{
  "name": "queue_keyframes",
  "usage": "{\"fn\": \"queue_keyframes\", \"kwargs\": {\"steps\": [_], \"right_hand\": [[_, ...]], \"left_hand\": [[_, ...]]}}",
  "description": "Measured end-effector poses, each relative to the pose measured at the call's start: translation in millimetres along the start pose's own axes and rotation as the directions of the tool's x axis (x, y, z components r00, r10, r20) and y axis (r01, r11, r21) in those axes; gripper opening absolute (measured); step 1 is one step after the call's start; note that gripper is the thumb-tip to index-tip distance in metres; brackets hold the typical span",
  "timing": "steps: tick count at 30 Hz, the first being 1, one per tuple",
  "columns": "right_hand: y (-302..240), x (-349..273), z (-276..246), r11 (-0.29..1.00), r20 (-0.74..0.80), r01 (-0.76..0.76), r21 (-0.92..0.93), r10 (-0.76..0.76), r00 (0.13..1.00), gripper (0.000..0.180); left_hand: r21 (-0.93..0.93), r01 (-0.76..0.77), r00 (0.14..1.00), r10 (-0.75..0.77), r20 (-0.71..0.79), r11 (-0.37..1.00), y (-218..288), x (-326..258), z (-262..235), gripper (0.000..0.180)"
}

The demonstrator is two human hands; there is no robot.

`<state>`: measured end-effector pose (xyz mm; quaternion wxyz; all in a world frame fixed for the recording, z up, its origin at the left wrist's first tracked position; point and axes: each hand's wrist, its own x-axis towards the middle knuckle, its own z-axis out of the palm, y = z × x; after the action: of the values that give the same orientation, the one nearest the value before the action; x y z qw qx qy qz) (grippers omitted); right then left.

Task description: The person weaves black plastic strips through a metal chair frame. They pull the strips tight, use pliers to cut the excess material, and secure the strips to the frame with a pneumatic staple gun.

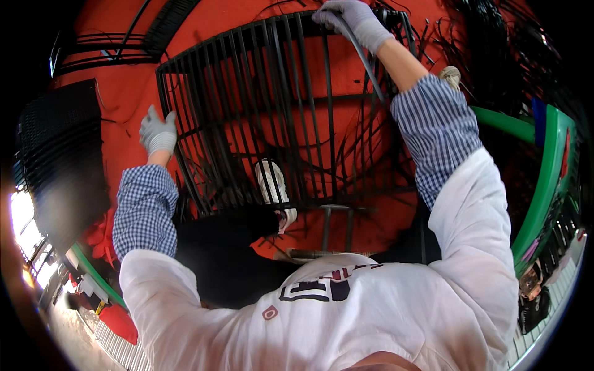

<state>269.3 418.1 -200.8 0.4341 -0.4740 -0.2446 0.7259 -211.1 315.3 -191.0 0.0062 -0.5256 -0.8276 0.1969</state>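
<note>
A black frame [330, 123] strung with many long parallel strips lies in front of me, over the red floor. My left hand [158, 133], in a grey glove, is beside the frame's left side rail with its fingers apart. I cannot tell whether it touches the rail. At the frame's far right edge, my right hand [356, 23], also gloved, has its fingers closed round a flat black strip [366, 63]. The strip runs from that hand back toward me along the forearm. Checked sleeve covers show on both forearms.
A dark woven panel [62, 154] stands at the left, and another black frame [105, 52] lies at the far left. Loose black strips [495, 49] heap up at the far right. Green curved bars [544, 179] rise at my right. My white shoe [271, 180] shows beneath the strips.
</note>
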Motion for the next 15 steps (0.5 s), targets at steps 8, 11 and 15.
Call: {"fn": "queue_keyframes", "kwargs": {"steps": [8,11,15], "right_hand": [[30,147,-38,0.972,0.065,0.110,-0.208,-0.099,0.993,0.013],[31,163,-64,0.950,-0.075,-0.106,0.293,0.133,0.988,0.011],[44,173,-62,0.895,-0.108,-0.068,0.440,0.128,0.986,0.020]], "left_hand": [[-0.482,0.444,0.825,-0.135,0.548,0.756,-61,37,114,0.084],[-0.532,0.528,0.787,-0.146,0.600,0.662,-16,27,109,0.082],[-0.536,0.417,0.859,-0.126,0.497,0.734,-23,36,111,0.080]]}}
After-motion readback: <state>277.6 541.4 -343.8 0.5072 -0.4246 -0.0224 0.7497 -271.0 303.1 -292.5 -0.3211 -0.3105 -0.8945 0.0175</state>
